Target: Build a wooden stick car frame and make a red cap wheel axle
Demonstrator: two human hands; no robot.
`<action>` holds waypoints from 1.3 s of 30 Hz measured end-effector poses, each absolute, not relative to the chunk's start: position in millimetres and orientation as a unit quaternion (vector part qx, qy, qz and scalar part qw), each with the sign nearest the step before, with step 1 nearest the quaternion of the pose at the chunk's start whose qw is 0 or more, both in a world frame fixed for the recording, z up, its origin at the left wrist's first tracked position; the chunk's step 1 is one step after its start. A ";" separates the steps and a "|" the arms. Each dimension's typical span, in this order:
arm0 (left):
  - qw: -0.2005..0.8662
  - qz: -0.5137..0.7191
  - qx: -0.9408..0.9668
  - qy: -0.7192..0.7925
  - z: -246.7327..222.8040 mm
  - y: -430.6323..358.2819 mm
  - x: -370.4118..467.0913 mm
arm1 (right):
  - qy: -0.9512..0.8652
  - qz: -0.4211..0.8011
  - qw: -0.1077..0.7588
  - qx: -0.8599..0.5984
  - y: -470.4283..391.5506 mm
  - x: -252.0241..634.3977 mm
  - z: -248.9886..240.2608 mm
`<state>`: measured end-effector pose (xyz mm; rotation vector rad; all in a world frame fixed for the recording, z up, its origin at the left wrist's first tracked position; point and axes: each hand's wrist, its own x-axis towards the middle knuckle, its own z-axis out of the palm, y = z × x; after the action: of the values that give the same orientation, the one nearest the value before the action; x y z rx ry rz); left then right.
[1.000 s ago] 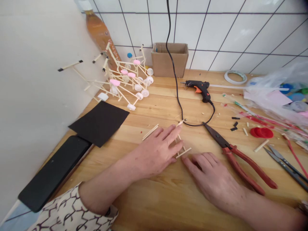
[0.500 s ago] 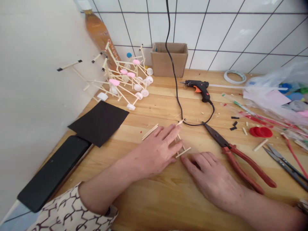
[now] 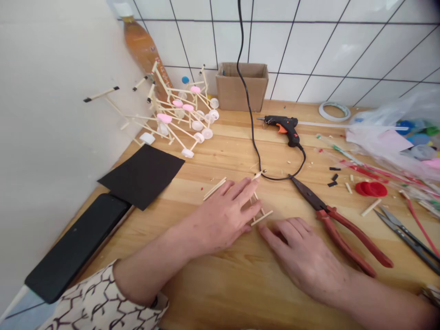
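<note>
A small frame of thin wooden sticks lies flat on the tabletop. My left hand covers much of it from above, with fingers pressed on and around its sticks. My right hand rests on the wood just to the right, its index finger reaching close to the frame's near crosspiece. The other fingers of that hand are loosely bent, and nothing shows in them. Two loose sticks lie beyond the left wrist. Whether the right fingertip touches the crosspiece, I cannot tell.
Red-handled pliers, scissors and red caps lie at right. A glue gun and cardboard box are behind. Finished stick models, black paper and a phone are at left.
</note>
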<state>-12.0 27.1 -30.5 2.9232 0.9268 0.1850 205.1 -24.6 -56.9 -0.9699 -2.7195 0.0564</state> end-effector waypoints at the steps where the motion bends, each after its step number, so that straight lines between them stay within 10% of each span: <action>1: 0.034 0.061 0.951 0.301 -30.7 27.1 -11.9 | -0.934 0.017 0.130 -0.334 -24.8 205.5 -55.5; 20: 0.036 0.080 0.947 0.308 -31.8 25.6 -12.6 | -0.815 0.062 0.219 -0.533 57.8 264.5 1.5; 39: 0.022 0.076 0.951 0.298 -30.4 26.6 -11.4 | -0.674 0.116 0.031 -0.729 208.6 228.8 -24.0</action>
<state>-11.4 26.6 -30.4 2.9466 0.9232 0.2339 228.8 208.6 -24.0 -2.2463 -2.0761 0.3573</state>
